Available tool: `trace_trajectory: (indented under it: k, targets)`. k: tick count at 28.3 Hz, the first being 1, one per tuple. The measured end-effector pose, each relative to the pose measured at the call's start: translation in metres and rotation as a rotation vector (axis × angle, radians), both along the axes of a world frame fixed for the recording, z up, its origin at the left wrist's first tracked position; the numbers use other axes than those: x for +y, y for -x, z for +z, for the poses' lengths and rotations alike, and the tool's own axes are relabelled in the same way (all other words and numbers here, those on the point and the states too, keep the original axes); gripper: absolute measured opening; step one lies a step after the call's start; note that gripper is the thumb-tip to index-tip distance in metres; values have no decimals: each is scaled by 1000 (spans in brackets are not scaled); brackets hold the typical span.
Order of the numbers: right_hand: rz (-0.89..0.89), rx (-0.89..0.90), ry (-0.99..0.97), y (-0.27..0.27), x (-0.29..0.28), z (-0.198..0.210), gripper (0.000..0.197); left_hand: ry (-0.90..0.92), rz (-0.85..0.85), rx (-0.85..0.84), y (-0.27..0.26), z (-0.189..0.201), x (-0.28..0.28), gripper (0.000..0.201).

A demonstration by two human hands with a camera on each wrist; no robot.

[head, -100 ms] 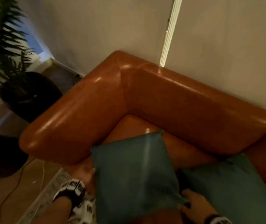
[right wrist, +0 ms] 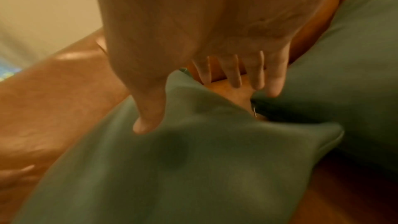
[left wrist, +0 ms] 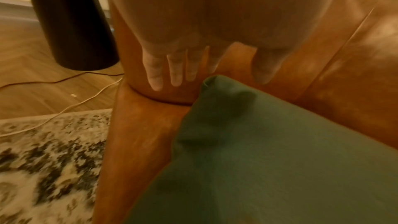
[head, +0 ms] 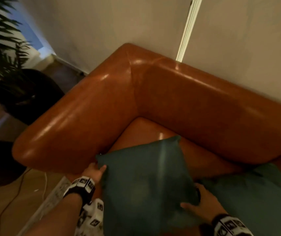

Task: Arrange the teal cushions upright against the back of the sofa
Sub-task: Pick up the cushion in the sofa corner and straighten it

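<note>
A teal cushion (head: 145, 181) lies over the seat of the brown leather sofa (head: 204, 103), one corner pointing toward the sofa's inner corner. My left hand (head: 94, 171) is at its left corner; in the left wrist view the fingers (left wrist: 174, 67) are straight, with the cushion corner (left wrist: 215, 88) between them and the thumb. My right hand (head: 199, 201) holds the cushion's right edge, thumb (right wrist: 148, 117) pressed on top and fingers (right wrist: 237, 74) behind the fabric (right wrist: 193, 159). A second teal cushion (head: 255, 193) lies flat on the seat to the right.
The sofa's armrest (head: 76, 120) runs along the left, and a pale wall stands behind the backrest. A dark plant pot (head: 25, 92) stands on the wooden floor past the armrest. Cables (left wrist: 71, 108) and a patterned rug (left wrist: 43, 159) lie by the sofa's front.
Both hands have slid a little farther up along the cushion's edges. The cushion itself has hardly shifted.
</note>
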State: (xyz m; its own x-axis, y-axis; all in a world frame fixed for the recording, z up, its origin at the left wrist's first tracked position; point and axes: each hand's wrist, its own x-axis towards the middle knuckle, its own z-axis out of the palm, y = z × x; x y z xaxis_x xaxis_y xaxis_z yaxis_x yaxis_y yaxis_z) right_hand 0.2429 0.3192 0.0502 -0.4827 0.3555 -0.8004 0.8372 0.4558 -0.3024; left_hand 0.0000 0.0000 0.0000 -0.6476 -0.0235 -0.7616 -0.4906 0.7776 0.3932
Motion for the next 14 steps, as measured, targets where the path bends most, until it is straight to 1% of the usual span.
trace_trajectory:
  k: [1, 2, 3, 4, 5, 6, 7, 8, 9, 10, 12, 13, 14]
  targets:
    - [-34, -7, 26, 4, -1, -18, 138, -80, 36, -22, 15, -20, -2, 89]
    - [-48, -58, 54, 3, -5, -32, 151, -118, 45, -30, 26, -48, -5, 104]
    - [-97, -104, 74, -1, -12, -42, 150, -112, 31, -69, 31, -82, -12, 114]
    - [-164, -146, 58, -7, -16, -49, 140, -106, 22, -94, 26, -93, -10, 117]
    - [-201, -143, 31, -12, -19, -57, 126, -91, 1, -87, 17, -91, -7, 111]
    - [-195, -117, -10, -8, -22, -58, 110, -30, -18, -63, 4, -83, -3, 99]
    - [-165, -91, -76, -1, -21, -59, 96, 21, 8, -24, -9, -80, -4, 87]
    - [-129, -37, -155, 16, -18, -58, 83, 66, 57, -3, -25, -87, -16, 79]
    - [-95, 66, -233, 33, -15, -56, 72, 102, 81, -29, -43, -88, -24, 77]
    - [-49, 202, -300, 55, -10, -46, 62, 132, 56, -74, -63, -91, -34, 80]
    - [64, 453, -401, 99, -2, -18, 51, 165, -138, -175, -103, -99, -56, 95]
    - [78, 525, -409, 112, 2, -5, 48, 156, -208, -243, -118, -98, -62, 96]
    - [43, 539, -384, 118, 7, 5, 48, 165, -292, -286, -125, -93, -65, 88]
